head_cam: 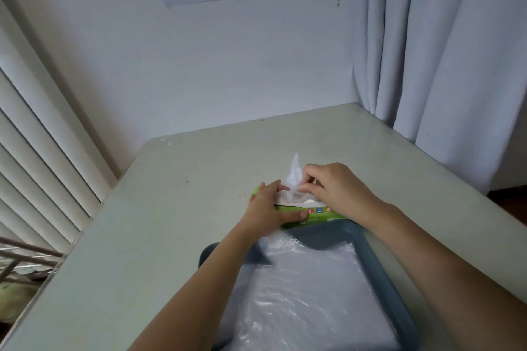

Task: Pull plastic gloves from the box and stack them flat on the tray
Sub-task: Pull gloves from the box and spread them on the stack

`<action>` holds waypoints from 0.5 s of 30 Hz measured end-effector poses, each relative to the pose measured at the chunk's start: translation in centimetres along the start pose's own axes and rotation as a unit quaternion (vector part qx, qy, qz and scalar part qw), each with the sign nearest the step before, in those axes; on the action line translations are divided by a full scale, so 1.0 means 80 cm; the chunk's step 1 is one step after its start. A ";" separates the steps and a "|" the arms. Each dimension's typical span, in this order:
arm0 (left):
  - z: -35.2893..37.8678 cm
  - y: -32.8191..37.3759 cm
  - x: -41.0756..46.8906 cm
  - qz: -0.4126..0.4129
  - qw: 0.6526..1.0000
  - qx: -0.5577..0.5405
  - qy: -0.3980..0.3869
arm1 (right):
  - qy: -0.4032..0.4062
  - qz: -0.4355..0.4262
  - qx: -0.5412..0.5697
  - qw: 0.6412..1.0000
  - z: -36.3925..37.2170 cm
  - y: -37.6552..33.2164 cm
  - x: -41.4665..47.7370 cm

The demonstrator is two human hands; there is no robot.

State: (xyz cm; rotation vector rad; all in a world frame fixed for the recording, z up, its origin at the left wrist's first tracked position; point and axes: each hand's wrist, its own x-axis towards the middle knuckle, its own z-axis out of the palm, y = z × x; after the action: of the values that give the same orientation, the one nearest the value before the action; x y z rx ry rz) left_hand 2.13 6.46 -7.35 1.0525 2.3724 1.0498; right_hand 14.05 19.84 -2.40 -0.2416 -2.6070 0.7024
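Two bare hands meet at a low green cardboard box [322,214], its long axis running left to right. The left hand [268,205] presses it down, fingers fairly straight. The right hand [333,191] pinches a crinkled translucent plastic glove [295,174] rising between them. Nearer the person than both wrists, a blue-grey plastic tray [382,265] holds flat glossy gloves [308,288].

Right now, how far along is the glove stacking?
Done: a stack of clear gloves lies flat in the tray. In hand: left hand presses on the green box while right hand pinches the next glove sticking up from its opening. Left: pull it free and lay it flat; what remains boxed is hidden.
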 end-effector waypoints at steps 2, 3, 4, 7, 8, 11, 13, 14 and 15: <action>0.000 -0.001 0.002 -0.005 1.000 0.002 -0.002 | -0.014 0.013 -0.008 1.000 -0.004 -0.005 -0.002; 0.000 -0.003 0.003 -0.005 1.000 0.004 -0.002 | -0.021 0.016 -0.013 1.000 -0.005 -0.008 -0.003; 0.000 -0.004 0.005 -0.005 1.000 0.003 -0.002 | -0.025 0.017 -0.020 0.999 -0.006 -0.010 -0.004; 0.001 -0.005 0.006 -0.007 1.000 -0.001 -0.004 | -0.031 0.023 -0.029 0.999 -0.009 -0.013 -0.004; 0.000 -0.004 0.006 -0.012 1.000 0.000 -0.006 | -0.032 0.028 -0.025 0.999 -0.010 -0.014 -0.003; -0.001 -0.003 0.006 -0.026 1.000 0.008 -0.009 | -0.023 0.031 0.002 0.999 -0.011 -0.009 -0.004; -0.001 0.001 0.004 -0.026 0.999 0.020 -0.005 | -0.019 0.024 0.039 0.999 -0.008 -0.003 -0.005; -0.001 0.002 0.003 -0.026 0.999 0.024 -0.004 | -0.019 0.018 0.054 0.998 -0.006 -0.001 -0.005; -0.001 0.003 0.003 -0.024 0.999 0.028 -0.004 | -0.021 0.011 0.064 0.998 -0.005 0.000 -0.006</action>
State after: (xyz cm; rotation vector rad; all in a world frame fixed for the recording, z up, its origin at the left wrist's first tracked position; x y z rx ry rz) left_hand 2.04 6.67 -7.12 1.0111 2.4208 0.9653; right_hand 14.64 19.90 -2.23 -0.2186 -2.5908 0.8862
